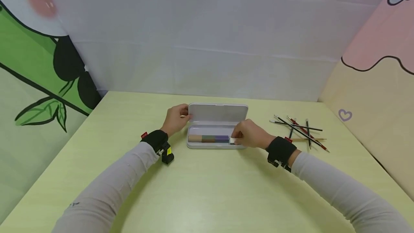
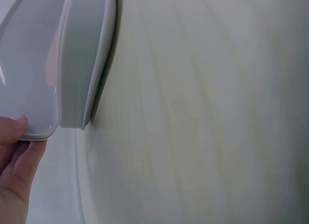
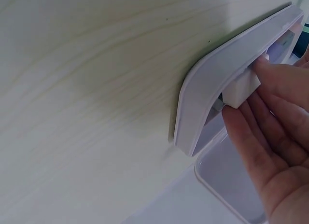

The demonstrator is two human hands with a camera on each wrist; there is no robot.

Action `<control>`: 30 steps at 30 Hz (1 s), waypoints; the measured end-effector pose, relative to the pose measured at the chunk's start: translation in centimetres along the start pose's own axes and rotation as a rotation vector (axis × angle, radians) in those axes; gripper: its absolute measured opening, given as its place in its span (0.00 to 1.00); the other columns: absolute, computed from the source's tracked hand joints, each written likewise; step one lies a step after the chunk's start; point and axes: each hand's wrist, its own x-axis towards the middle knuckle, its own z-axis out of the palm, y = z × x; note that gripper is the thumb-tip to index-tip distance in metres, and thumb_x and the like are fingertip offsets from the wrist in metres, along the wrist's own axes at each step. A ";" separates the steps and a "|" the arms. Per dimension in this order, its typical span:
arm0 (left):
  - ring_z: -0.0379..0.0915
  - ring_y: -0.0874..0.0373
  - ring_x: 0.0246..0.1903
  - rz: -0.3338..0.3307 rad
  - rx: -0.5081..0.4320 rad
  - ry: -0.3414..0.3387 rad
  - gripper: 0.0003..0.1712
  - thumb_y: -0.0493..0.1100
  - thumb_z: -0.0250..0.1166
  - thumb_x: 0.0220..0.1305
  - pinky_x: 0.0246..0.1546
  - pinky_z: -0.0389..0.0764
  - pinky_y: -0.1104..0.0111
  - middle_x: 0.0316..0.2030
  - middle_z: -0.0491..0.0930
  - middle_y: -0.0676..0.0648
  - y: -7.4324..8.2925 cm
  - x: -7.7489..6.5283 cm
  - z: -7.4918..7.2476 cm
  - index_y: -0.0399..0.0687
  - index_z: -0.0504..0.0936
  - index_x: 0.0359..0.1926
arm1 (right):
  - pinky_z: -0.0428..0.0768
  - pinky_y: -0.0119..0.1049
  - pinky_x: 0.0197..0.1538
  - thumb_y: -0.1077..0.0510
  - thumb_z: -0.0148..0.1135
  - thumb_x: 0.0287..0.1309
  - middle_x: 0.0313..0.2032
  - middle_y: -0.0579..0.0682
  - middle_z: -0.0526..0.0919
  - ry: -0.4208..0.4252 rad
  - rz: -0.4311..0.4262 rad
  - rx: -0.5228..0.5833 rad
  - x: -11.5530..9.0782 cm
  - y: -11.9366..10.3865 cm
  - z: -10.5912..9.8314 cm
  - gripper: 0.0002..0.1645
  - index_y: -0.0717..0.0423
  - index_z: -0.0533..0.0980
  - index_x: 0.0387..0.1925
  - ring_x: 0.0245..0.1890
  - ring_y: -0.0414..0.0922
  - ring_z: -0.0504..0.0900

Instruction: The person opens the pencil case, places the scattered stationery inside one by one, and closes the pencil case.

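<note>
A white pencil case (image 1: pixel 207 129) lies on the table with its lid (image 1: pixel 218 113) raised. My left hand (image 1: pixel 175 119) pinches the lid's left edge between thumb and fingers, as the left wrist view shows. Inside the case, a row of beige, green-brown and purple pieces (image 1: pixel 208 138) lies along the front wall. At the case's right end my right hand (image 1: pixel 249 133) grips a white block-shaped eraser (image 3: pixel 241 89) with thumb and fingertips. The eraser sits partly within the case, and the fingers hide some of it.
Several pencils (image 1: pixel 299 129) lie crossed in a loose pile to the right of the case, behind my right wrist. The pale wooden table (image 1: pixel 207 190) meets a light cloth wall (image 1: pixel 207 64) at the back and printed panels at both sides.
</note>
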 end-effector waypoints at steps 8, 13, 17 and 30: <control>0.82 0.42 0.44 -0.008 0.005 0.002 0.14 0.30 0.64 0.60 0.49 0.84 0.57 0.42 0.84 0.32 0.2 -0.1 -0.1 0.33 0.80 0.48 | 0.79 0.25 0.33 0.66 0.69 0.50 0.29 0.51 0.87 0.001 -0.031 -0.029 0.2 0.0 0.0 0.05 0.60 0.86 0.32 0.27 0.36 0.80; 0.82 0.42 0.44 -0.004 0.010 0.004 0.14 0.29 0.63 0.60 0.49 0.84 0.57 0.42 0.84 0.32 0.3 -0.2 -0.2 0.33 0.79 0.48 | 0.77 0.24 0.31 0.67 0.67 0.51 0.28 0.50 0.87 0.010 -0.060 -0.033 0.1 0.1 0.1 0.05 0.60 0.86 0.31 0.25 0.35 0.78; 0.82 0.42 0.44 -0.005 0.010 0.000 0.14 0.29 0.63 0.60 0.49 0.84 0.57 0.43 0.84 0.32 0.3 -0.3 -0.2 0.33 0.79 0.48 | 0.75 0.24 0.30 0.67 0.67 0.51 0.27 0.49 0.87 0.017 -0.083 -0.048 0.0 0.2 0.3 0.06 0.59 0.86 0.31 0.24 0.34 0.77; 0.82 0.42 0.44 -0.001 0.005 0.001 0.14 0.29 0.63 0.60 0.49 0.84 0.58 0.42 0.84 0.32 0.4 -0.3 -0.3 0.33 0.79 0.48 | 0.78 0.24 0.32 0.65 0.69 0.51 0.29 0.50 0.87 0.021 -0.101 -0.057 0.0 0.2 0.1 0.05 0.59 0.86 0.32 0.27 0.38 0.81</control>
